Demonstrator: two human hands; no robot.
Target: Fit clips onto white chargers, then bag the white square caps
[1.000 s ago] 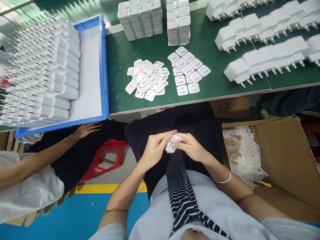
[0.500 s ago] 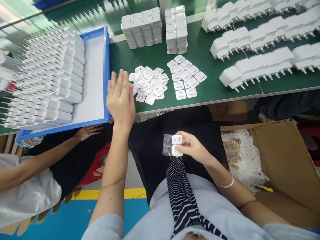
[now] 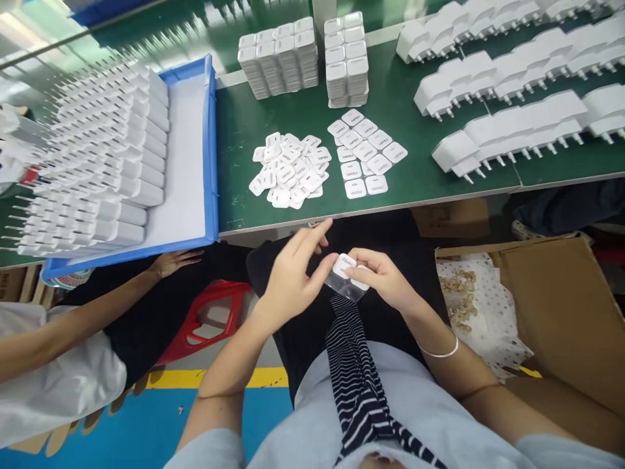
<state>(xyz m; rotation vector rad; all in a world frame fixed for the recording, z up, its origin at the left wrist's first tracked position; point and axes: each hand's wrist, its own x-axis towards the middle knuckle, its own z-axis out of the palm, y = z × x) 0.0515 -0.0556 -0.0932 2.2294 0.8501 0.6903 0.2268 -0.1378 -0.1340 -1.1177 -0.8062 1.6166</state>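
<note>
Two white caps (image 3: 347, 270) sit pinched in the right hand (image 3: 385, 281) over the lap, a clear film (image 3: 343, 286) hanging below them. The left hand (image 3: 291, 281), fingers loosely spread and holding nothing, touches the upper cap. This looks like peeling or bagging; next calls for a fine fingertip pinch on the film.

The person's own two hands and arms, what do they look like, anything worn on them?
Both arms are bare to short light grey-blue sleeves. The left hand wears nothing that shows: no glove, ring or watch. The right hand is bare too, and a thin silver bangle circles the right wrist.
</note>
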